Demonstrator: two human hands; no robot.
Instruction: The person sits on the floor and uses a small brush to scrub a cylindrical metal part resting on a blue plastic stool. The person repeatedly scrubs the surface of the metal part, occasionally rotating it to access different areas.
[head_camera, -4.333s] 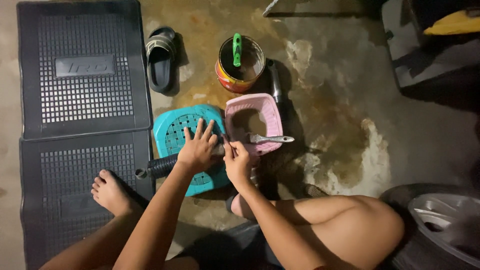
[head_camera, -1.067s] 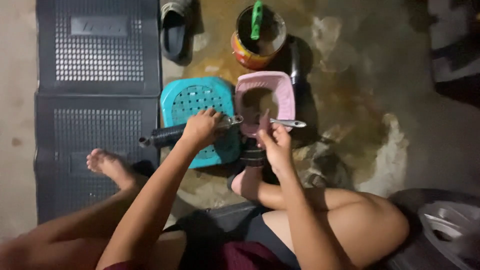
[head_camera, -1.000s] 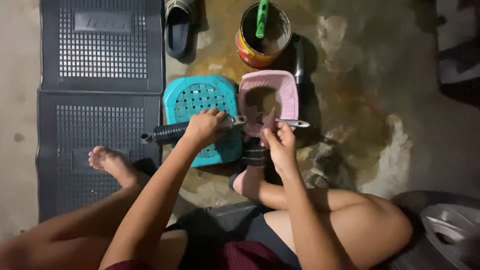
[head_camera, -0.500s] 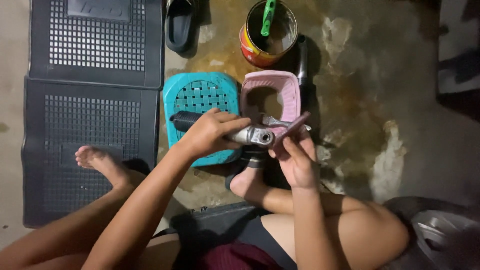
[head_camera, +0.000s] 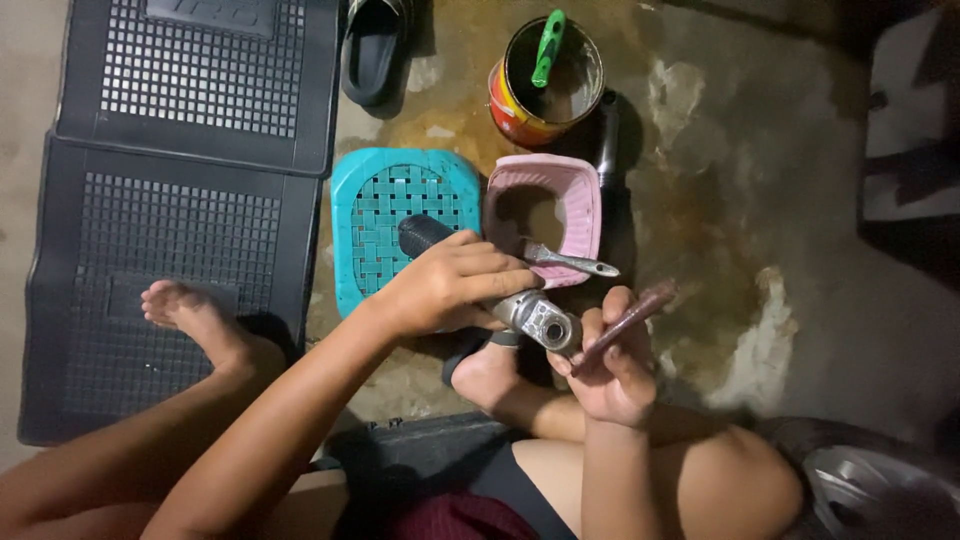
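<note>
Crouching low over a stained concrete floor (head_camera: 760, 200), a person works with both bare hands just above the right foot (head_camera: 490, 375). Right hand (head_camera: 612, 365) is closed around a slim brownish tool (head_camera: 625, 322), its fingers wrapped so the tool angles up and away from the body, tip free for use; what kind of tool it is cannot be told. Left hand (head_camera: 445, 285) is clenched around a grey metal part (head_camera: 535, 320) with a black rubber grip (head_camera: 425, 235); the part's round open end faces the right hand, which appears to keep that end within reach of the tool. The part lies between the 2 hands, held above the floor.

Just beyond the hands, a teal perforated stool (head_camera: 385, 215) and a pink plastic basket (head_camera: 545, 205) sit side by side. A metal-handled brush (head_camera: 565, 262) rests across the basket's near rim, probably so it stays off the wet floor. The left foot (head_camera: 195, 320) rests on the nearer of 2 black rubber car mats (head_camera: 150, 300), which lie flat at the left.

Farther off stand a red and yellow can (head_camera: 545, 80) with a green-handled tool (head_camera: 547, 45) propped inside it, and 1 black sandal (head_camera: 375, 45).
</note>
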